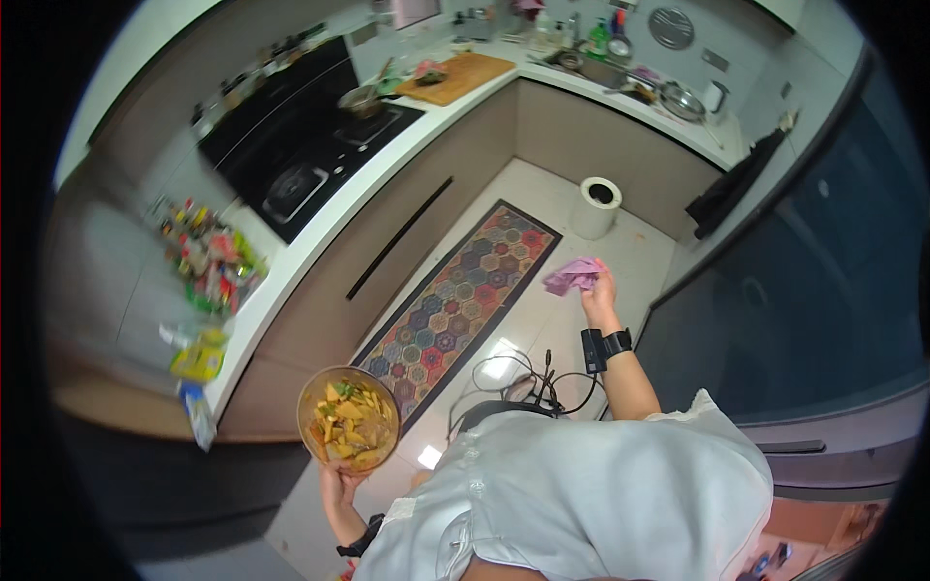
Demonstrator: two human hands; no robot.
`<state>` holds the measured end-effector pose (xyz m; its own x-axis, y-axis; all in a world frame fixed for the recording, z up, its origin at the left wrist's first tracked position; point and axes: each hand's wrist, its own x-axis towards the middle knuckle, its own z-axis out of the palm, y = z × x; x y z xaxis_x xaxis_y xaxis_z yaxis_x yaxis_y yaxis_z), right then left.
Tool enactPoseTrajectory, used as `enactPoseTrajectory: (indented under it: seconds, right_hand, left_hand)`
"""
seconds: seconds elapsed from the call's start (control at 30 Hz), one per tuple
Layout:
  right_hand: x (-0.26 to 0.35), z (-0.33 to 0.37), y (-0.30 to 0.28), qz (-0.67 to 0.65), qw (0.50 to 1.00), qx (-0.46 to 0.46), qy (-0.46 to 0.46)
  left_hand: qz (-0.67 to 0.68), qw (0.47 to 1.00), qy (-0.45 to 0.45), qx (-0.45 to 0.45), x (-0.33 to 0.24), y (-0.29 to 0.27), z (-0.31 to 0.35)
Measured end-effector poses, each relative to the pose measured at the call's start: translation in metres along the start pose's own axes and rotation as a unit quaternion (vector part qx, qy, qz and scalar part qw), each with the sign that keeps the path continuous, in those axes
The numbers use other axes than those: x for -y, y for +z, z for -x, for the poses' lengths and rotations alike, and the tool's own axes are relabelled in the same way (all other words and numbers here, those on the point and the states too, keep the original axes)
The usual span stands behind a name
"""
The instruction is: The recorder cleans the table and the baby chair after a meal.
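Note:
My left hand grips the near rim of a round bowl and carries it beside the lower cabinets. Inside lies cooked food, yellow chunks with some green bits; what the chunks are I cannot tell. The fingers under the bowl are partly hidden. Out to the right, over the pale floor, my right hand is closed on a crumpled purple cloth, which hangs off to the left of the fingers. Dark bands with small devices sit on both wrists.
A patterned mat lies along the cabinets, with a white bin beyond it. The counter holds a black stove with a pot, a wooden cutting board and piled packets. Dark cables hang near my waist.

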<state>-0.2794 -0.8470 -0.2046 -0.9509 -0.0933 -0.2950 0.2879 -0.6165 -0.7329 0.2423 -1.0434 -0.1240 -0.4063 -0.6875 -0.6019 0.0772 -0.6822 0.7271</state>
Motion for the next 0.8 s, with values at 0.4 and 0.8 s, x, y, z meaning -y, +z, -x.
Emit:
enactPoseTrajectory:
  seconds: [0.4, 0.8]
  right_hand:
    - [0.068, -0.176, -0.040, -0.030, 0.974, -0.203, -0.096]
    - [0.051, -0.391, 0.063, -0.014, 0.971, -0.231, -0.067]
  left_hand:
    - [-0.043, 0.990, -0.034, 0.127, -0.128, 0.230, -0.271]
    - [-0.127, 0.966, -0.151, 0.165, -0.153, 0.453, -0.495]
